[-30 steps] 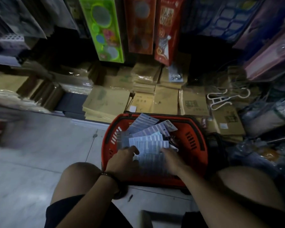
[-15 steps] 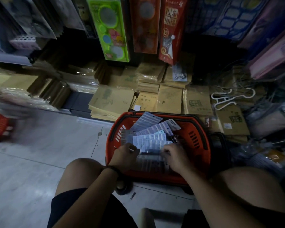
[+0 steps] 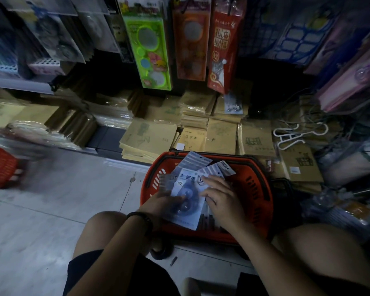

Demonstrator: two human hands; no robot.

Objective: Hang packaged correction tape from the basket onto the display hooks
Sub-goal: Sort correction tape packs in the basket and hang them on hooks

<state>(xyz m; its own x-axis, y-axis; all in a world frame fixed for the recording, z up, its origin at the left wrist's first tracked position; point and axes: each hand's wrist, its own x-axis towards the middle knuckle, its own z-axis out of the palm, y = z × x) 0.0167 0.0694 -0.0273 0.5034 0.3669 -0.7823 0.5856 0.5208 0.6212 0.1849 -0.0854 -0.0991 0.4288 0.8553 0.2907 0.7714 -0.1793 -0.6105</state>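
Reaching both hands into the basket [image 3: 262, 201]: left [image 3: 160, 202] grips a pack [image 3: 189, 190], right [image 3: 224, 199] lies flat.

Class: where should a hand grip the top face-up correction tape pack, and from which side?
Probably the flat near edge of the correction tape pack, from the person's side: its middle is a domed blister, leaving the far header free.
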